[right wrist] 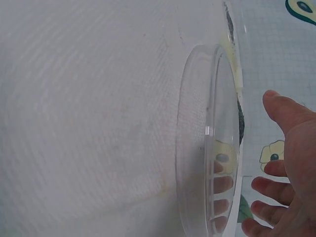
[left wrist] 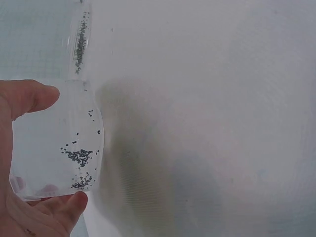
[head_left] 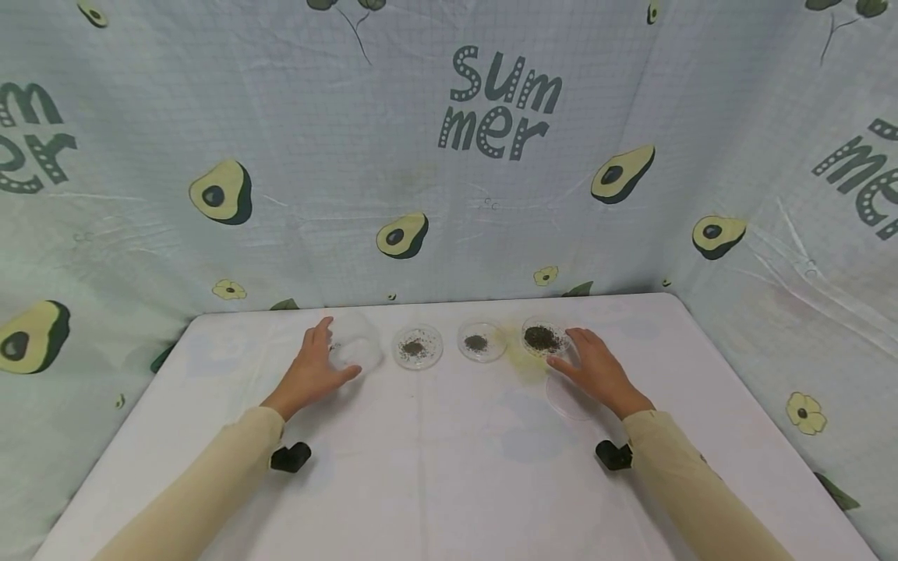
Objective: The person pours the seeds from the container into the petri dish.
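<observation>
In the head view my left hand (head_left: 312,372) is at the far left of a row of round clear petri dishes, thumb in front and fingers behind. It holds a clear petri dish (head_left: 365,343) by its edge. Dark seed-like grains (left wrist: 80,157) show through that clear plastic in the left wrist view. My right hand (head_left: 596,370) is beside the rightmost dish, spread loosely, its fingertips at the rim. This dish bears the largest heap of dark grains (head_left: 542,338). A clear round lid (head_left: 571,397) lies just in front; the right wrist view shows finger reflections in it.
Two more clear dishes with small dark heaps stand between the hands, a left one (head_left: 417,347) and a right one (head_left: 482,343). They are on a white-covered table (head_left: 456,467). Behind rises a cloth wall (head_left: 316,156) printed with avocados.
</observation>
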Demonstrator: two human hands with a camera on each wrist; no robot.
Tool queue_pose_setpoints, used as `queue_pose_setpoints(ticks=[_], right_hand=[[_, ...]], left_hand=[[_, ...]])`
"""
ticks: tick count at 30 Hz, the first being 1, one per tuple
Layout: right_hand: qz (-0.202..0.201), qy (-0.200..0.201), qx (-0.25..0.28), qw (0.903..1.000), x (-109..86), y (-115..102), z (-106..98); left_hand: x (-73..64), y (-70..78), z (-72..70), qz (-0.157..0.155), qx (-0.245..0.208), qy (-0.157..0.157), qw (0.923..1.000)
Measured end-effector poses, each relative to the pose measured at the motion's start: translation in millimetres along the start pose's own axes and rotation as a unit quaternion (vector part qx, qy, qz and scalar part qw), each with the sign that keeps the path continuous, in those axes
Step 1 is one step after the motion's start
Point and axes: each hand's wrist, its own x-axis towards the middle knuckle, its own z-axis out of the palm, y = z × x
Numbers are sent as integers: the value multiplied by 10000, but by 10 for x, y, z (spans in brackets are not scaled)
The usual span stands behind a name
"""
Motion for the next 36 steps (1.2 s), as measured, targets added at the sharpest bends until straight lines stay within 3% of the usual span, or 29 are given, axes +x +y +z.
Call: queue_pose_setpoints(ticks=[4, 13, 27, 36], right_hand=[[20, 10, -11, 10000, -8, 20, 0], [31, 37, -26, 10000, -67, 31, -17], [-150, -20, 99, 9998, -163, -11, -48], [-186, -102, 84, 9997, -203, -6, -61]], left_hand=[[5, -18, 13, 0, 54, -22, 10000], [25, 12, 23, 534, 483, 452, 9964], [60, 297, -22, 1121, 627, 573, 9901], [153, 484, -3, 1462, 663, 537, 9856]])
